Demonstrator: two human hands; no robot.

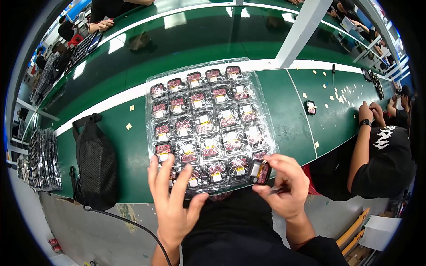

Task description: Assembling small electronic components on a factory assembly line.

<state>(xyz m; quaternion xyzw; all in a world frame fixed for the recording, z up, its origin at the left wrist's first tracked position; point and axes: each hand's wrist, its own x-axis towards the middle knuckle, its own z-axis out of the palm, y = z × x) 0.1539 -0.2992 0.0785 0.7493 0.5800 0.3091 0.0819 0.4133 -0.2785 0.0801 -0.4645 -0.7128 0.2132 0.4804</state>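
A clear plastic blister tray [262, 99] lies on the green bench in front of me, its pockets filled with rows of small black-cased units showing red circuit boards and white blocks. Near the tray's front right corner, my right hand [287, 185] pinches one such black-cased unit [260, 172] between thumb and fingers. A thin dark tool also seems to sit in that hand, mostly hidden by the fingers. Over the tray's front left part, my left hand [174, 206] is open with fingers spread, holding nothing. Its fingertips cover parts of the nearest units; whether they touch is unclear.
A black mesh bag [96, 164] rests on the bench at left, with a black cable [137, 225] running past my left forearm. Another unit [310, 107] and scattered yellowish paper bits lie to the right. A co-worker [386, 150] sits at right; a white post [303, 33] rises beyond the tray.
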